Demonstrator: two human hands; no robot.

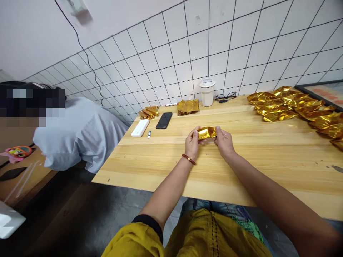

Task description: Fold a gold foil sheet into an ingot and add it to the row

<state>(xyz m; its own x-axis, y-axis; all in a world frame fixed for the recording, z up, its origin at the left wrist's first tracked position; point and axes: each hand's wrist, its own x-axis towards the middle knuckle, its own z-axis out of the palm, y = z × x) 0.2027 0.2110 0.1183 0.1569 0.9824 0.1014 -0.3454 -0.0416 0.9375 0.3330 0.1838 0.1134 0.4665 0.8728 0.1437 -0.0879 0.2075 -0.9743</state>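
Observation:
A piece of shiny gold foil paper (pixel 206 133), folded into a short crinkled strip, is held just above the wooden table. My left hand (pixel 192 142) grips its left end, thumb on top and fingers underneath. At the right end my right hand (pixel 224 141) pinches the foil between thumb and fingers. Behind the hands lies a stack of flat gold foil sheets (pixel 188 106). Several puffed, folded gold foil pieces (pixel 278 103) are lined up in rows on the right side of the table.
On the wooden table (pixel 150 164) are a black phone (pixel 164 120), a white box-shaped device (pixel 140 128), a small blue-and-white tube (pixel 149 134), gold strips (pixel 149 112), a white lidded cup (pixel 207 92) and glasses (pixel 225 96). A person in grey (pixel 80 132) leans at the left.

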